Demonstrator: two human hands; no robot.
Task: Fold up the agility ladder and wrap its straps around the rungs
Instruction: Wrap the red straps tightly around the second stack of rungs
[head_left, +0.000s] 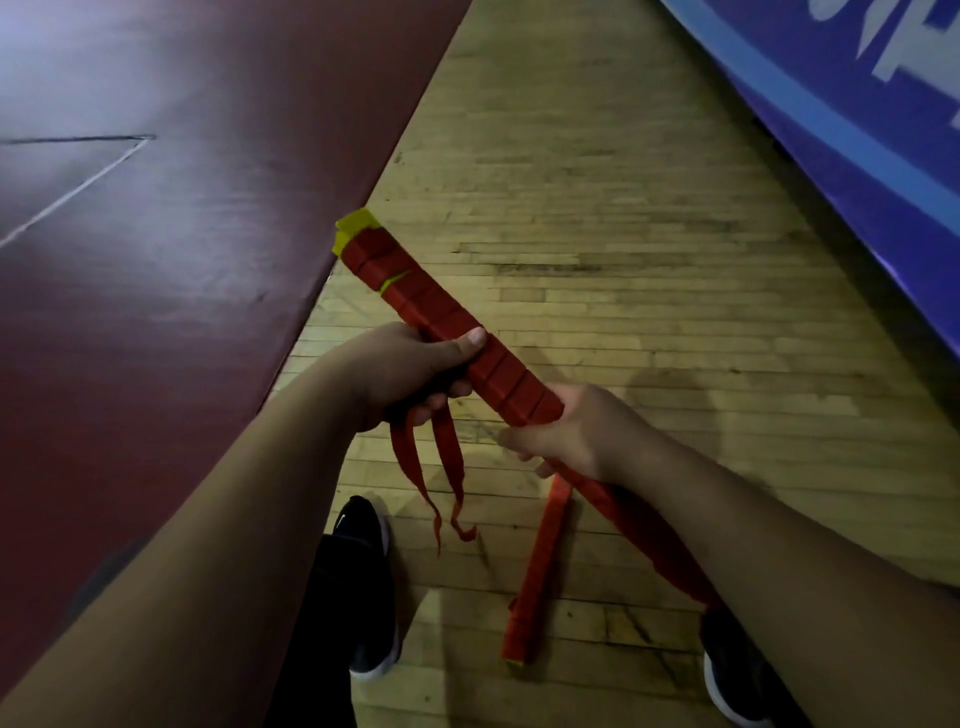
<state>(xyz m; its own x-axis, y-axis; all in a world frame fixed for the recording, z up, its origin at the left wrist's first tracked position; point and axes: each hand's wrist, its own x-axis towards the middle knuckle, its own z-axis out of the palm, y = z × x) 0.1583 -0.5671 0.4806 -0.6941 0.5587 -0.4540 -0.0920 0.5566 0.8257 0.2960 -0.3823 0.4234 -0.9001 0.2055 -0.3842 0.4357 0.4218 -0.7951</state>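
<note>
Shot from head height, one wide-angle lens. Aimed forward and steeply down, close over left hand (410, 371) and right hand (582, 431); wooden floor (649, 234) beyond, a black shoe (363, 525) near the lower edge.

Dim indoor light. The brightest patch is a pale violet sheen on the maroon mat (156, 234), strongest toward the upper left corner. Soft shadows lie on the wooden floor (649, 234) just past the right hand (576, 436), which is smeared by motion, as is the white lettering on the blue banner (857, 145). The agility ladder (447, 317) at centre is fairly sharp. Wide-angle stretch enlarges the forearms (208, 545) at the lower edge.
</note>
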